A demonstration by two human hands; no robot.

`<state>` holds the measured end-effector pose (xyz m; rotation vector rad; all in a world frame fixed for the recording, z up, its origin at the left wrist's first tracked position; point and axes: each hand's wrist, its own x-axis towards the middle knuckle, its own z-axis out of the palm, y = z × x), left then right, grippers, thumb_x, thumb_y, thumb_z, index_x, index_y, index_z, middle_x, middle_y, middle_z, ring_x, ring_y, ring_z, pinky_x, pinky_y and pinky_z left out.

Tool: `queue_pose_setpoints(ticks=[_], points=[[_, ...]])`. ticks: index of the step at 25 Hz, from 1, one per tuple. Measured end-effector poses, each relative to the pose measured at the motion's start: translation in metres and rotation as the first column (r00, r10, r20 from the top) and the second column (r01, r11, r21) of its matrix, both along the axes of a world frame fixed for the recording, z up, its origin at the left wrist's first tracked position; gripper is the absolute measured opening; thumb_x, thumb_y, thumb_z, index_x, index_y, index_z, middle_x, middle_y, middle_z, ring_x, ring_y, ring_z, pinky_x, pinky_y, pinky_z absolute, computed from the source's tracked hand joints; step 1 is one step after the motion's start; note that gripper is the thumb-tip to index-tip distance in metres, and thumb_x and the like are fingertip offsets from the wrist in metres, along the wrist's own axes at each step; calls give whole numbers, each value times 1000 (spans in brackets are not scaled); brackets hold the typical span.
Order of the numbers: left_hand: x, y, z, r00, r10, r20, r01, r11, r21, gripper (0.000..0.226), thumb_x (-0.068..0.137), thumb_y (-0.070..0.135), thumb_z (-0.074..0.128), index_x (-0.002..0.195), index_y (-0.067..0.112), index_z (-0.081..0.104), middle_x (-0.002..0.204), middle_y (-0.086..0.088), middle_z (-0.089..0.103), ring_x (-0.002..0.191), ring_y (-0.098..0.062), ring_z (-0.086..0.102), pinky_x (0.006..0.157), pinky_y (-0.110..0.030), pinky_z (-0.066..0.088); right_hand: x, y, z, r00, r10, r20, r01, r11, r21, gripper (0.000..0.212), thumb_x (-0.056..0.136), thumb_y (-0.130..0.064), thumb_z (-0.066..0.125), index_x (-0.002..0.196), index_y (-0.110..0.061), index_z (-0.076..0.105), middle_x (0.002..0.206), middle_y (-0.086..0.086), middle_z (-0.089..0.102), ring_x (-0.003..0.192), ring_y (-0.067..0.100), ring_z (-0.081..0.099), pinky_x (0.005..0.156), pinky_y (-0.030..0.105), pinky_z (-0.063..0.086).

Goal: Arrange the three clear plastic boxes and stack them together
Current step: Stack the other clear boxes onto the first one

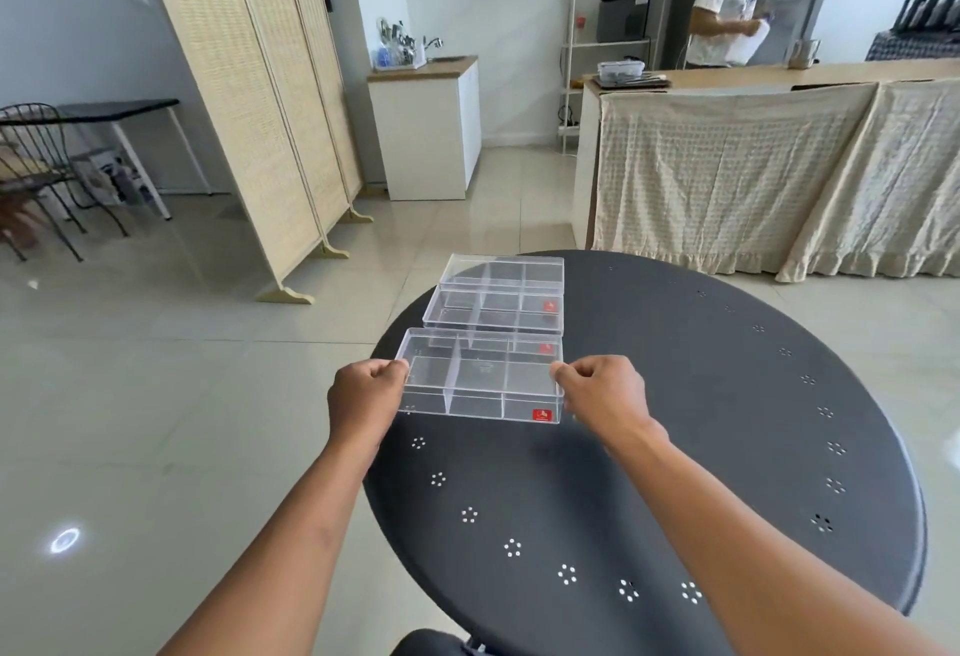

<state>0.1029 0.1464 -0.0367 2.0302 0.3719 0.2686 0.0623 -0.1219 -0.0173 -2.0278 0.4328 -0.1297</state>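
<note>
Left hand (366, 393) and right hand (605, 390) pinch the near clear box (480, 380) (fingers closed on its ends), just before the two-box stack (498, 299) on the desk (701, 421).

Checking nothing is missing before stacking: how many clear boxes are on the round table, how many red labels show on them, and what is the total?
Clear plastic boxes: 3 (near, middle, far)
Red labels: 3 ()
Total: 6
</note>
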Motion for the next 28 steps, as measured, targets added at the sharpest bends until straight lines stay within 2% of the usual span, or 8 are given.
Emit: queue_pose_setpoints(ticks=[2, 5, 10, 13, 18, 23, 25, 28], points=[[9, 0, -7, 1000, -14, -14, 13, 999, -33, 30, 68, 51, 55, 66, 22, 62, 63, -4, 55, 62, -21, 49, 67, -34, 47, 8, 2, -7, 1000, -12, -12, 12, 1000, 1, 49, 89, -36, 63, 76, 11, 62, 63, 7, 58, 59, 20, 48, 61, 37, 56], [24, -1, -15, 999, -34, -26, 32, 998, -45, 27, 69, 50, 56, 67, 24, 61, 64, -4, 54, 62, -22, 48, 67, -34, 46, 18, 1, -14, 999, -32, -23, 32, 999, -6, 48, 90, -36, 64, 78, 10, 65, 63, 9, 62, 59, 20, 51, 72, 48, 64], [41, -1, -24, 999, -32, -19, 31, 998, -62, 33, 70, 50, 59, 64, 18, 64, 60, -12, 54, 61, -23, 49, 66, -34, 46, 28, -1, -18, 998, -64, -7, 64, 998, -6, 46, 89, -37, 66, 72, 6, 66, 76, 21, 76, 60, 22, 57, 77, 49, 64], [41, -2, -24, 999, -39, -17, 38, 998, -53, 32, 73, 49, 59, 66, 18, 66, 61, -9, 55, 61, -23, 47, 66, -34, 44, 28, 0, -16, 998, -59, -6, 58, 998, -15, 42, 91, -36, 67, 67, -2, 72, 71, 15, 78, 69, 35, 70, 79, 48, 65], [36, -6, -17, 999, -46, -16, 46, 998, -34, 24, 75, 48, 59, 67, 25, 59, 64, -4, 56, 64, -21, 49, 66, -32, 43, 25, -1, -13, 998, -66, -13, 66, 998, 2, 39, 92, -37, 67, 68, -6, 77, 70, 11, 79, 80, 38, 76, 79, 49, 65], [34, -7, -13, 998, -54, -23, 53, 998, -36, 26, 74, 50, 58, 68, 24, 59, 64, -5, 56, 65, -20, 50, 65, -33, 43, 24, 1, -8, 998, -59, -34, 58, 998, -17, 40, 93, -36, 67, 70, -5, 78, 69, 11, 79, 65, 28, 70, 78, 48, 66], [32, -8, -10, 998, -51, -29, 50, 999, -19, 28, 75, 51, 58, 68, 24, 60, 65, -4, 57, 66, -21, 51, 65, -34, 46, 23, 1, -6, 998, -57, -35, 56, 998, -14, 42, 94, -37, 67, 69, -5, 78, 70, 10, 80, 67, 31, 72, 77, 48, 66], [27, -9, -6, 999, -35, -8, 35, 999, 6, 33, 87, 42, 63, 78, 12, 75, 72, -2, 70, 72, -26, 62, 75, -41, 56, 20, 1, -6, 998, -33, -49, 33, 999, -2, 45, 95, -39, 65, 72, -3, 77, 73, 11, 80, 70, 34, 73, 77, 49, 66]])
